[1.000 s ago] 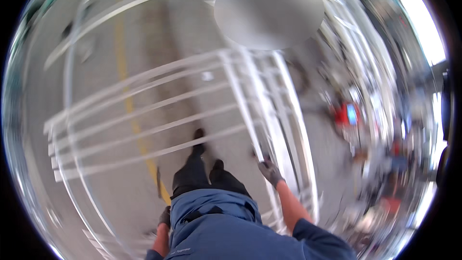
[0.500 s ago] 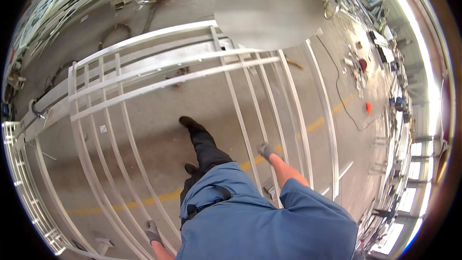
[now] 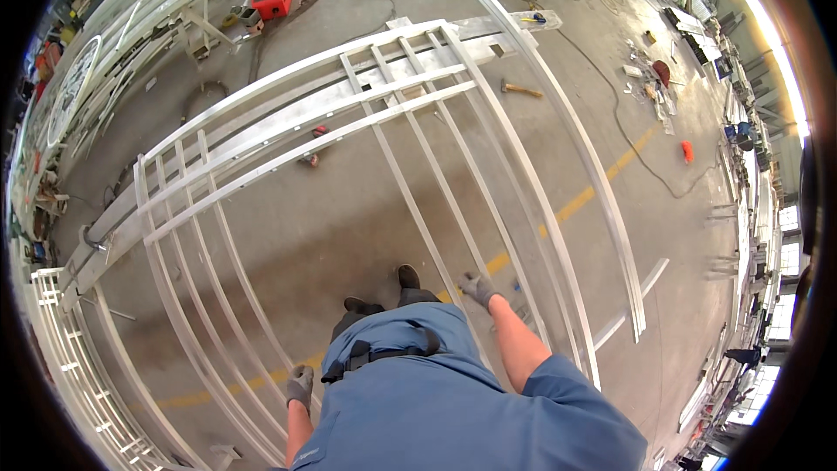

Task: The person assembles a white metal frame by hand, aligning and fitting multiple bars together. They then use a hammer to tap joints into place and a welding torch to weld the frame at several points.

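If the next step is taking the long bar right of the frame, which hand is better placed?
Probably the right hand: it is on that side, nearer the long bar. The left hand is on the opposite side, farther away.

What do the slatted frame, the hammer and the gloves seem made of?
The slatted frame: probably metal, perhaps aluminium, its straight pale bars having a silvery sheen. The hammer: tan, matte handle suggests bare wood; dark head, likely metal. The gloves: matte grey, probably fabric; any coating is too fine to tell.
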The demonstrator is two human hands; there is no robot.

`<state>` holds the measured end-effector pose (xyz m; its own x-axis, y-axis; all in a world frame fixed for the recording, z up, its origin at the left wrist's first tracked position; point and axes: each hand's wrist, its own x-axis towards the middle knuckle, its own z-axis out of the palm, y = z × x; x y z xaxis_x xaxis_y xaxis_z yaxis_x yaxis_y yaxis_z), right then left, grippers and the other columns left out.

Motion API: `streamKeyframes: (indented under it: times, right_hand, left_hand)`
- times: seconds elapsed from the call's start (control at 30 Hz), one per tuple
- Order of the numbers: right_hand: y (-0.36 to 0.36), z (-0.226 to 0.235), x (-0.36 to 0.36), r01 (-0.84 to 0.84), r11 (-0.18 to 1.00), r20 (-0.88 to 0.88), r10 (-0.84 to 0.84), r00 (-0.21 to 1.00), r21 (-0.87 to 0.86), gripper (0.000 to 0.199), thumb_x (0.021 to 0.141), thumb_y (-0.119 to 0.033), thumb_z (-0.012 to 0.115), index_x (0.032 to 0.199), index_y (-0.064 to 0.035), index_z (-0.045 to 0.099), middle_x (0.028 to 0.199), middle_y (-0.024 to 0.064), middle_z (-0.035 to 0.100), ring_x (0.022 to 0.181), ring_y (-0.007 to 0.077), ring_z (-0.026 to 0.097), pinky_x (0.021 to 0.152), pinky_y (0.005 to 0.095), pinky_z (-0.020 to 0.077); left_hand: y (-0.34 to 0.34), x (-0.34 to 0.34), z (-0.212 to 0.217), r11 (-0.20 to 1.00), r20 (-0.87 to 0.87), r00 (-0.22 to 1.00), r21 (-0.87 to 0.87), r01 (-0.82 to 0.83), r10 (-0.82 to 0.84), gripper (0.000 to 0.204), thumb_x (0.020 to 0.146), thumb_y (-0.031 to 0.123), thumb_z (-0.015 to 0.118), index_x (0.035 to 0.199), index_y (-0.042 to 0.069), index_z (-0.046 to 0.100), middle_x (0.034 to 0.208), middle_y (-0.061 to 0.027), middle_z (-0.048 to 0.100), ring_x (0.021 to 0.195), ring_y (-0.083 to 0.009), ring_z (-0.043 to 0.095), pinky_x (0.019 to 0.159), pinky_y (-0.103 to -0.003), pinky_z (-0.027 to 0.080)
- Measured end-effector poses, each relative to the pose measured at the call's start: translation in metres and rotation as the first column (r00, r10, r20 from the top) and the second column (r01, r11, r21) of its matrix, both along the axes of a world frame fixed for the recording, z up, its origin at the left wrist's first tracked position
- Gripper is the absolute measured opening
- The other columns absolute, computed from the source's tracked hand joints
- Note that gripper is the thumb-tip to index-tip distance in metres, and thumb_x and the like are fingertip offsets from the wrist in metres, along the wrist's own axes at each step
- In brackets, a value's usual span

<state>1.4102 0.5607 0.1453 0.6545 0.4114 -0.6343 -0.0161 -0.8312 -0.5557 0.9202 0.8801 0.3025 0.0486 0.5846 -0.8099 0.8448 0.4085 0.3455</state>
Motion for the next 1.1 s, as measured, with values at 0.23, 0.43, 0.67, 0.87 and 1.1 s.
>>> streamKeyframes:
  times: [0.23, 0.43, 0.67, 0.87, 1.1]
  right_hand:
    - [0.055, 0.078, 0.112, 0.130, 0.975, -0.080, -0.117, 0.990, 0.179, 0.040, 0.096, -0.034, 0.062, 0.112, 0.0029, 0.065, 0.092, 0.0100, 0.070, 0.081, 0.0178, 0.066, 0.073, 0.0324, 0.0545]
    - [0.106, 0.065, 0.100, 0.167, 0.985, -0.224, -0.152, 0.963, 0.052, 0.042, 0.095, -0.032, 0.062, 0.113, 0.0058, 0.064, 0.091, 0.0133, 0.070, 0.078, 0.0195, 0.067, 0.072, 0.0332, 0.0570]
    - [0.163, 0.018, 0.101, -0.022, 0.995, -0.067, 0.015, 0.998, -0.101, 0.042, 0.090, -0.027, 0.061, 0.117, 0.0046, 0.066, 0.097, 0.0167, 0.072, 0.086, 0.0237, 0.069, 0.078, 0.0377, 0.0563]
    - [0.281, 0.095, 0.149, -0.042, 0.994, 0.065, 0.048, 0.997, -0.102, 0.038, 0.090, -0.028, 0.058, 0.119, -0.0070, 0.070, 0.118, 0.0199, 0.070, 0.115, 0.0354, 0.065, 0.098, 0.0414, 0.0498]
    - [0.382, 0.078, 0.290, 0.178, 0.982, 0.081, -0.173, 0.982, -0.057, 0.044, 0.095, -0.037, 0.052, 0.124, -0.0066, 0.066, 0.125, 0.0219, 0.066, 0.119, 0.0394, 0.061, 0.101, 0.0452, 0.0476]
  left_hand:
    - [0.024, 0.053, 0.003, 0.971, -0.007, 0.986, 0.170, 0.167, -0.168, 0.064, 0.088, 0.038, 0.064, 0.136, -0.004, 0.056, 0.119, -0.0219, 0.069, 0.108, -0.0266, 0.067, 0.094, -0.035, 0.050]
    - [0.081, 0.069, 0.023, 0.981, -0.069, 0.992, 0.150, 0.119, -0.110, 0.066, 0.087, 0.038, 0.064, 0.140, 0.001, 0.053, 0.112, -0.0184, 0.071, 0.098, -0.0266, 0.069, 0.087, -0.037, 0.053]
    - [0.225, 0.111, 0.011, 0.945, -0.156, 0.952, 0.156, 0.286, -0.263, 0.066, 0.088, 0.036, 0.065, 0.143, 0.003, 0.050, 0.111, -0.0200, 0.071, 0.098, -0.0322, 0.070, 0.090, -0.039, 0.053]
    - [0.359, 0.278, 0.048, 0.818, -0.118, 0.880, 0.329, 0.471, -0.459, 0.066, 0.088, 0.033, 0.068, 0.144, 0.004, 0.049, 0.125, -0.0216, 0.066, 0.116, -0.0371, 0.063, 0.100, -0.044, 0.048]
    - [0.450, 0.468, -0.010, 0.603, -0.218, 0.734, 0.447, 0.661, -0.643, 0.068, 0.088, 0.033, 0.068, 0.146, 0.004, 0.048, 0.133, -0.0198, 0.062, 0.127, -0.0370, 0.056, 0.107, -0.045, 0.043]
